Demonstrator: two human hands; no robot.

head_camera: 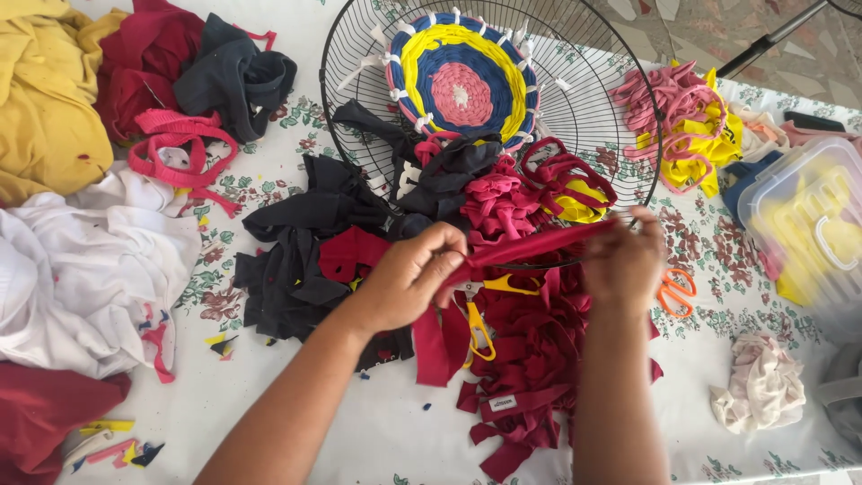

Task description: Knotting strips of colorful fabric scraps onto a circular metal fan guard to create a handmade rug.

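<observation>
My left hand [415,274] pinches one end of a dark red fabric strip [539,245]. My right hand [628,260] grips the other end, and the strip runs taut between them. Under my hands lies a pile of dark red fabric strips [530,359] with yellow-handled scissors [480,310] on it. Behind it stands a black wire fan guard [611,117] holding a round woven mat [460,81] in yellow, blue and pink.
Navy fabric scraps [287,260] lie left of my hands. White cloth [81,269], yellow cloth [45,99] and pink loops [175,148] fill the left side. Orange scissors [675,292], a clear plastic box [808,224] and a pale rag [763,386] sit on the right.
</observation>
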